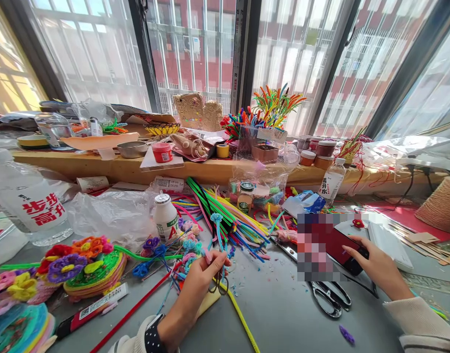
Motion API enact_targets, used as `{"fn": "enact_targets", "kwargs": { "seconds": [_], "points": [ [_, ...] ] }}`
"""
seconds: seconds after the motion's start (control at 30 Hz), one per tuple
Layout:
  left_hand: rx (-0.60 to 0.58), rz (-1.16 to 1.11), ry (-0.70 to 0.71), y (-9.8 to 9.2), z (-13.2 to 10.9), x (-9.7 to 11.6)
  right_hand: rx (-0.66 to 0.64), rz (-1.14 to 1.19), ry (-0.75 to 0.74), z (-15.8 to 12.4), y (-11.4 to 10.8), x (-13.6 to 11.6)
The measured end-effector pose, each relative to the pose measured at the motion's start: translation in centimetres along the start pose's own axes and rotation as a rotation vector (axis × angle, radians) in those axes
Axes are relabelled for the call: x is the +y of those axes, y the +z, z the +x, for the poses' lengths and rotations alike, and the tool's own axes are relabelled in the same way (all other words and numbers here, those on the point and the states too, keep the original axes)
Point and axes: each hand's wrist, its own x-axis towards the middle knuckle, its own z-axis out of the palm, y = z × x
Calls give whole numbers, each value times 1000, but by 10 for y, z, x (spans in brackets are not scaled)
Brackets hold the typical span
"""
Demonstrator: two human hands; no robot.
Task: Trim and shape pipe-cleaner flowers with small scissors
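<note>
My left hand [208, 274] is closed in a pinch near the middle front of the table. Above its fingers rises a light-blue pipe-cleaner flower [216, 218] on a bent stem. Below the fingers show the dark finger loops of small scissors [223, 285]; whether they are also held is unclear. My right hand [375, 264] grips a dark smartphone [352, 257], thumb over its reddish screen; part of it is pixelated. Large scissors [328, 299] lie beneath the phone, their blades partly hidden. A yellow pipe cleaner [243, 321] and a red one [136, 306] run beside my left hand.
Loose pipe cleaners [225, 215] are heaped behind my left hand. Fuzzy flowers [68, 267], a white bottle [166, 218] and a large water bottle [33, 211] stand left. A small jar [246, 198], a twine cone [441, 206] and a crowded wooden ledge [202, 169] are farther back.
</note>
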Motion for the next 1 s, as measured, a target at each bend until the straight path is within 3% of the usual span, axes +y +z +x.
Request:
{"fn": "enact_targets", "kwargs": {
  "seconds": [0.5,0.77,1.0],
  "points": [
    [-68,-11,-17,-5,2,-1,-29,-44,61,-8,-11,-20],
    [-49,22,20,-4,1,-2,-69,-41,117,-9,-14,-26],
    [-25,21,19,-4,3,1,-22,-48,94,-11,-15,-24]
  ]
}}
